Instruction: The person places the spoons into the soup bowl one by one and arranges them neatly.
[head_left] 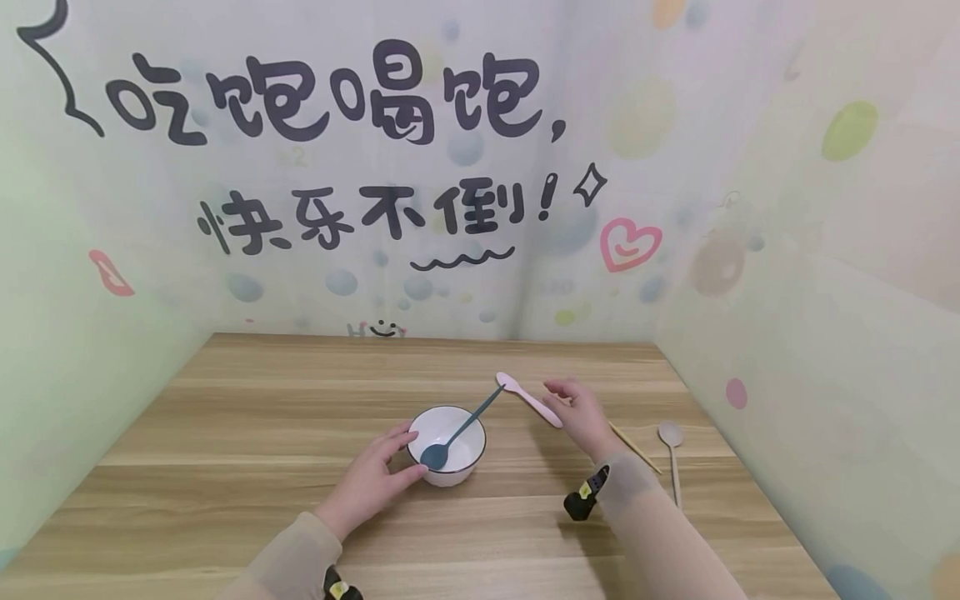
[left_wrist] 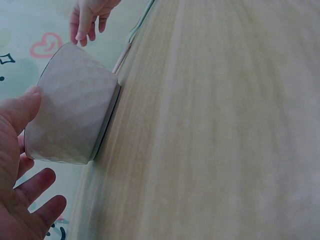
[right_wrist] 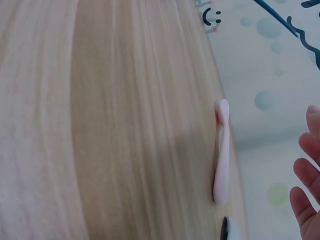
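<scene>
A white bowl with a dark rim stands on the wooden table, and a dark teal spoon leans in it with its handle rising to the right. My left hand holds the bowl's left side, thumb near the front of the rim; the left wrist view shows the bowl's faceted outer wall beside the thumb. Above the handle end of a pink spoon hovers my right hand, its fingers loosely bent with nothing between them. The right wrist view shows that pink spoon lying apart from the fingers.
To the right of my right hand lies a thin yellowish stick, partly hidden by the hand. Further right is a greyish-beige spoon, its handle end behind my sleeve. Printed wall sheets stand along the table's back and sides.
</scene>
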